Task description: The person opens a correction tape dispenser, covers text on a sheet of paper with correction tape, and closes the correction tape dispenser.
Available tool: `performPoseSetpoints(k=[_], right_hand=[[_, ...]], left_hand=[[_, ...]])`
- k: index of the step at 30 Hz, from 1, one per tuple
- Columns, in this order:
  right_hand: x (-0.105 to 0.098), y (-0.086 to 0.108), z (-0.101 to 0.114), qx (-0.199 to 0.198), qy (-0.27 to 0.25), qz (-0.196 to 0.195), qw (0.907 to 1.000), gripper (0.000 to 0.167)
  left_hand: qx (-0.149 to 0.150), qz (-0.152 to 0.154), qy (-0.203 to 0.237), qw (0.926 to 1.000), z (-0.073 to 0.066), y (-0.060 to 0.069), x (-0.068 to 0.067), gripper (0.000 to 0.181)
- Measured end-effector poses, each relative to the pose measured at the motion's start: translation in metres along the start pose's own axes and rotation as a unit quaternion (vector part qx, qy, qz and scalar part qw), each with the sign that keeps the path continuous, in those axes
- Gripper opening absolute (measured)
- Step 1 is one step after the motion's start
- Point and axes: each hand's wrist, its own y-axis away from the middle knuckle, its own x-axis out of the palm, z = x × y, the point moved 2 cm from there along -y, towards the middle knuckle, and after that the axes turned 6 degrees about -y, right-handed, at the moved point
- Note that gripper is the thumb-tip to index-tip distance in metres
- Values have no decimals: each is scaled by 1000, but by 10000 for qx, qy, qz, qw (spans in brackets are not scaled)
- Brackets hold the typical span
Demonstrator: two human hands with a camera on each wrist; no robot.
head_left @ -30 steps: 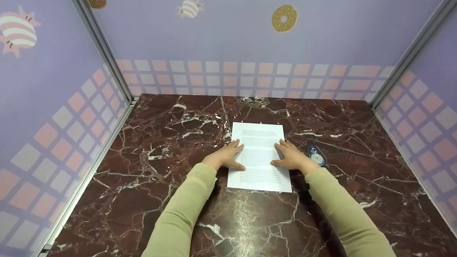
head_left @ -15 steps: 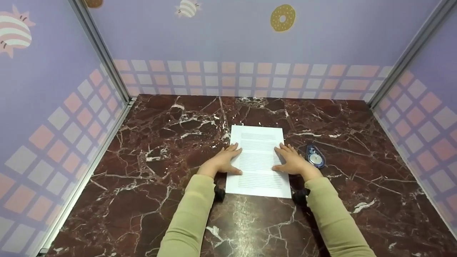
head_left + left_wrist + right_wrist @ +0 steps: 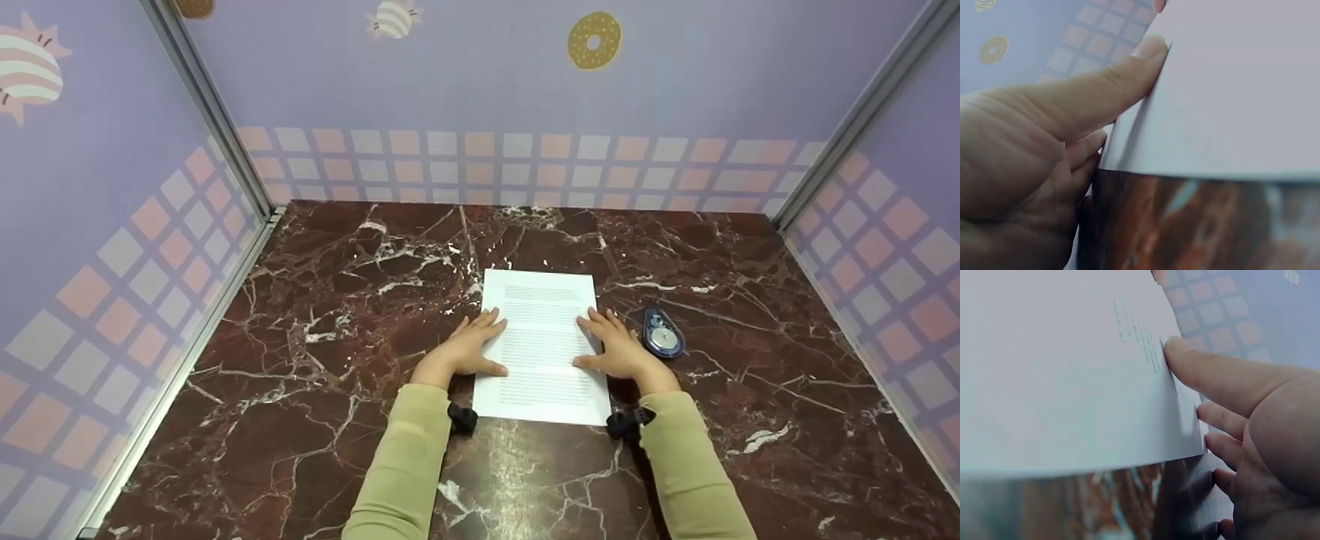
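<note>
A white printed sheet [image 3: 544, 386] lies upright in the head view, on the dark red marbled table, with faint lines across it. My left hand [image 3: 465, 349] rests on its left edge, fingers spread and thumb apart. On the opposite edge lies my right hand [image 3: 619, 351], spread in the same way. The left wrist view has the left thumb [image 3: 1100, 93] on the paper [image 3: 1230, 101], other fingers beside its edge. In the right wrist view the right thumb [image 3: 1219, 374] touches the paper [image 3: 1061, 382], with fingertips along the side.
Just right of my right hand, a blue correction-tape dispenser [image 3: 664, 335] lies on the marbled table [image 3: 750, 315]. Purple walls with pink and white squares [image 3: 517, 145] stand behind and on both sides. Small white flecks dot the table beyond the sheet.
Both hands and the sheet have shifted a little toward me. The black wrist straps show more below the hands. The dispenser has stayed on the right.
</note>
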Motion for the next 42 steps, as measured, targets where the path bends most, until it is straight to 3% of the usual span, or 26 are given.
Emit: performPoseSetpoints(k=[13, 19, 24, 28, 31, 35, 42], right_hand=[[0, 1, -3, -131, -177, -187, 9996, 82], [-3, 2, 0, -83, -775, -857, 9933, 73], [-16, 6, 1, 391, -1130, -1743, 9774, 67], [-31, 13, -1, 875, -1275, -2526, 9551, 66], [-41, 19, -5, 1255, -1298, -2908, 9396, 69], [-49, 26, -14, 1867, -1287, -2973, 9275, 77], [-50, 29, -28, 2645, -1144, -2431, 9262, 92]], left_hand=[[169, -23, -55, 9998, -5, 2, 0, 96], [174, -22, -38, 9998, -1, 2, 2, 96], [141, 45, 18, 9999, -1, 2, 4, 97], [118, 53, 49, 9999, -1, 0, 2, 96], [103, 65, 24, 9999, -1, -1, 2, 96], [115, 82, 3, 9999, -1, -2, 2, 97], [127, 88, -40, 9999, -1, 0, 2, 97]])
